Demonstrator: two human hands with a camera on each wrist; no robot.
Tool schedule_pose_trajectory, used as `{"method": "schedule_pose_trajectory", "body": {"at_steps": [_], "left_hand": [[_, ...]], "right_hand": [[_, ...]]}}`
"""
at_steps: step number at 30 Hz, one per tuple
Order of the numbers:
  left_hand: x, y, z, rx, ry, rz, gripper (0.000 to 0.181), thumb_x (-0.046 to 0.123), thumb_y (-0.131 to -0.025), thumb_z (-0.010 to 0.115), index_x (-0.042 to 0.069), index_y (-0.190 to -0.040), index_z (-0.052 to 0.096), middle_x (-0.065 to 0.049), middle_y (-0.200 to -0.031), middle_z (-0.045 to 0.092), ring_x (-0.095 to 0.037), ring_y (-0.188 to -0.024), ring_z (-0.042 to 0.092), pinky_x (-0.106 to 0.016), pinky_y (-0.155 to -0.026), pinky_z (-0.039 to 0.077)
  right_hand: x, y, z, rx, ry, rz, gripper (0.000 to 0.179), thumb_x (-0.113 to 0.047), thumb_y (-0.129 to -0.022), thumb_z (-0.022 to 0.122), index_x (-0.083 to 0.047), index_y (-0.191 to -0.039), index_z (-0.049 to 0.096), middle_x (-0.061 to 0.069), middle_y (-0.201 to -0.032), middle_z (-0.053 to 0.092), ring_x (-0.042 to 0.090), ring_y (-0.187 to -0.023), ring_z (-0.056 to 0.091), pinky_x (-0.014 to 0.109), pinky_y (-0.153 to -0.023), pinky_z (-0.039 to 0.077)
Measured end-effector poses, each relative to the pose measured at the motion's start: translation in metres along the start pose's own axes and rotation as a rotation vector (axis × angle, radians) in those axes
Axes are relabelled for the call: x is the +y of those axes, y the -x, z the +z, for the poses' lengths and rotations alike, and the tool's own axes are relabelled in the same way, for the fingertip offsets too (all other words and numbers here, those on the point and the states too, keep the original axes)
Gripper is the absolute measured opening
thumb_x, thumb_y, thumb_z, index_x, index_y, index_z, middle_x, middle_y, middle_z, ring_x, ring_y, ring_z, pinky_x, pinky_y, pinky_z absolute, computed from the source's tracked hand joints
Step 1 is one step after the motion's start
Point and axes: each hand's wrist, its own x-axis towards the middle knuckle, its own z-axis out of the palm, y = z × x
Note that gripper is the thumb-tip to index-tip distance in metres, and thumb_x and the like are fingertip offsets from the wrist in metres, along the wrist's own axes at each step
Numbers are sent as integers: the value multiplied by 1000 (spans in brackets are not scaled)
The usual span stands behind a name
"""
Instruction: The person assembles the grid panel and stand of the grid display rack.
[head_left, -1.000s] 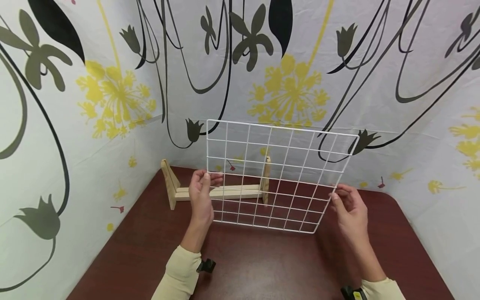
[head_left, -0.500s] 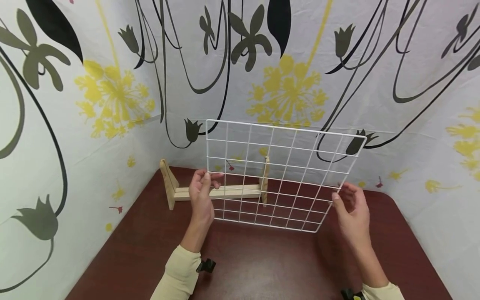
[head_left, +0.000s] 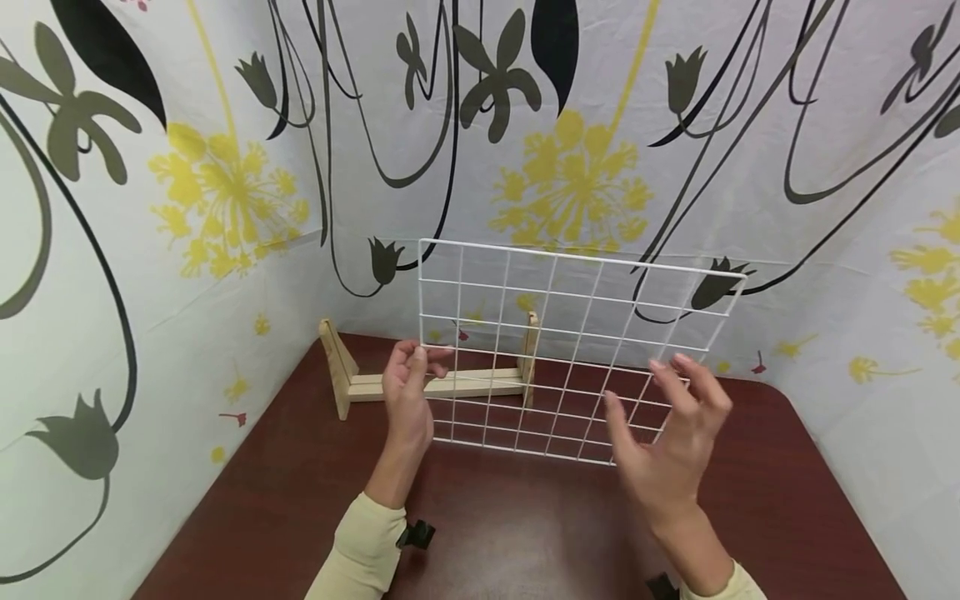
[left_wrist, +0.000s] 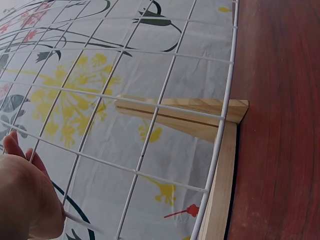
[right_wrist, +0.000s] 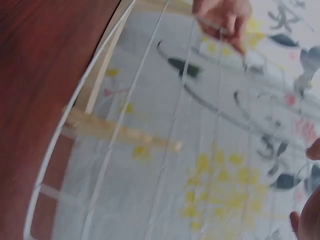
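A white wire grid panel [head_left: 541, 329] is held up at a tilt over the table. My left hand [head_left: 410, 396] pinches its left edge, with the thumb in front and fingers passing behind the wires. My right hand [head_left: 671, 437] is off the panel's right edge, fingers spread, and overlaps the lower right corner in the head view. In the right wrist view, part of the right hand [right_wrist: 311, 215] appears at the right border, apart from the wires. Behind the grid stands a pale wooden stand [head_left: 465, 385] with two uprights joined by a crossbar.
The dark red-brown table [head_left: 525, 525] has a rounded far right corner. A floral-printed cloth [head_left: 420, 158] hangs behind and on both sides. The wooden stand is close to the back cloth at the table's far left.
My right hand has let go of the panel's right edge, moved left and spread its fingers. The panel has turned slightly and shifted a little right, still in my left hand.
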Motion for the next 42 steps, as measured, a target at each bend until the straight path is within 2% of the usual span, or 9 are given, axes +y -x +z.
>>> {"method": "schedule_pose_trajectory", "body": {"at_steps": [3,6,10,13,15,18,27,35,42], "left_hand": [[-1,0,3,-18,6,0,11,11,-111,50,11,-102,56,1,-90,81,-9,-66,63,-23,-75,54],[-1,0,4,-32,12,9,11,10,-112,49,10,-103,56,0,-91,81,-10,-65,62,-23,-74,54],[1,2,4,-39,15,18,11,10,-112,49,9,-103,55,-1,-92,81,-10,-64,61,-24,-74,56],[2,4,5,-51,20,13,10,11,-112,50,9,-103,55,-1,-92,81,-10,-63,61,-25,-75,56],[2,4,4,-57,22,11,10,12,-112,50,10,-103,55,-1,-92,82,-9,-63,61,-25,-75,56],[2,5,4,-61,31,12,10,13,-112,51,10,-103,55,0,-92,82,-10,-63,60,-25,-76,57],[1,6,2,-82,60,27,10,10,-112,49,9,-103,55,-2,-93,82,-9,-62,60,-26,-75,56],[-1,8,1,-115,52,18,10,10,-111,50,10,-104,55,-2,-95,83,-10,-63,60,-26,-76,56],[-3,10,0,-147,52,-2,9,9,-110,52,9,-103,57,-3,-95,83,-10,-62,61,-28,-80,58]], "right_hand": [[-12,-3,9,-90,19,-75,48,-38,-96,76,-1,-126,67,29,-139,55,42,-128,55,23,-112,43],[-19,-6,19,-188,52,-117,45,-38,-99,72,-6,-130,70,26,-147,53,44,-135,54,23,-112,44],[-22,-10,31,-317,115,-114,48,-32,-97,74,-14,-140,67,22,-159,47,48,-147,45,46,-117,45],[-22,-12,37,-394,187,-75,64,-27,-89,82,-21,-149,61,19,-167,39,50,-152,39,64,-112,47],[-22,-13,42,-428,233,-43,73,-24,-85,86,-26,-152,57,15,-171,35,49,-154,37,68,-109,49],[-22,-15,50,-443,269,-13,74,-22,-85,88,-29,-152,57,13,-172,34,49,-154,37,68,-100,54],[-21,-15,71,-456,207,22,81,-12,-86,86,-29,-156,51,17,-169,36,49,-138,45,65,-105,49],[-12,-14,78,-408,258,32,68,-12,-91,82,-29,-151,56,17,-155,48,44,-115,53,55,-88,52],[2,-13,80,-372,268,31,62,-11,-90,82,-26,-147,60,17,-146,55,41,-110,57,51,-89,53]]}}
